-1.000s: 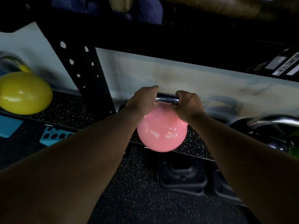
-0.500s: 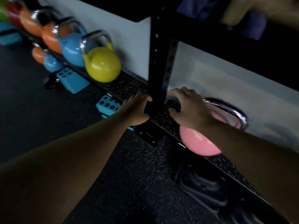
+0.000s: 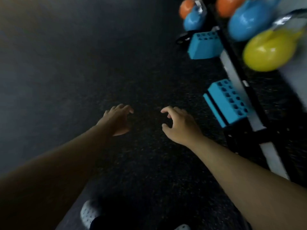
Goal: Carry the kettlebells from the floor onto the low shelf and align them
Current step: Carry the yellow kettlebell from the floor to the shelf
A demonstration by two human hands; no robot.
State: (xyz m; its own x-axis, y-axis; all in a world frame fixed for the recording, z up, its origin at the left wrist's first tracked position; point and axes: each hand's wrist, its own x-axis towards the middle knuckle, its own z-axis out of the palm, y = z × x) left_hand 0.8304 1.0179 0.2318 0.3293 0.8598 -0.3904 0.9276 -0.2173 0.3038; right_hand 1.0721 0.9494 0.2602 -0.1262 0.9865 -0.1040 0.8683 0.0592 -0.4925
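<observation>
Both my hands hang empty over the dark speckled floor, fingers loosely spread: my left hand point(image 3: 118, 120) at centre and my right hand point(image 3: 178, 124) just right of it. At the upper right runs the low shelf point(image 3: 232, 63). On it stand a yellow kettlebell point(image 3: 269, 50), a blue kettlebell point(image 3: 245, 22) and an orange kettlebell point(image 3: 226, 5). On the floor in front of the shelf sit a smaller blue kettlebell point(image 3: 193, 21) and a small orange one point(image 3: 186, 7). The pink kettlebell is out of view.
Two turquoise perforated blocks lie on the floor against the shelf front, one point(image 3: 203, 44) near the small kettlebells and one point(image 3: 226, 101) close to my right hand. A shoe point(image 3: 88, 214) shows at the bottom edge. The picture is blurred by motion.
My hands let go of the pink kettlebell, left on the shelf, and drew back over the floor. My view swung left and down, away from the shelf.
</observation>
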